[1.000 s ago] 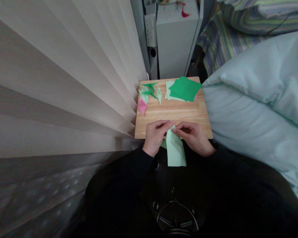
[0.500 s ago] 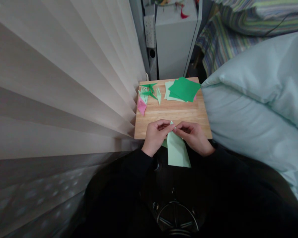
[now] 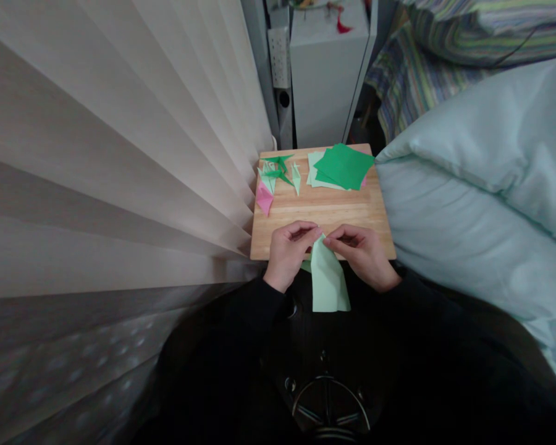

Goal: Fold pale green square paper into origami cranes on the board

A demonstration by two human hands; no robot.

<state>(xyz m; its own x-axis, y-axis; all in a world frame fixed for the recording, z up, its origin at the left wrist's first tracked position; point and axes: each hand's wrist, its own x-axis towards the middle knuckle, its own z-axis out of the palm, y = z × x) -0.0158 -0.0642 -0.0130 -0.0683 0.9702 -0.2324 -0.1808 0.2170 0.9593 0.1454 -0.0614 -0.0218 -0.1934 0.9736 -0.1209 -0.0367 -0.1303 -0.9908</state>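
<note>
A pale green sheet of paper (image 3: 328, 281) hangs down over the near edge of a small wooden table (image 3: 333, 210). Both hands pinch its top corner. My left hand (image 3: 288, 252) grips it from the left with curled fingers. My right hand (image 3: 362, 254) grips it from the right, fingertips meeting those of the left hand. Farther back on the table lie a stack of dark green and pale green paper squares (image 3: 341, 167) and several folded paper figures, green (image 3: 278, 172) and pink (image 3: 264, 198).
A pleated beige curtain (image 3: 120, 154) runs along the left. A pale blue duvet (image 3: 482, 179) presses against the table's right side. Behind the table stand a white cabinet (image 3: 327, 68) and a striped blanket (image 3: 445, 43).
The lower end of the pale green sheet has swung slightly right and back. Both hands have stayed pinched at its top corner, shifting only a little.
</note>
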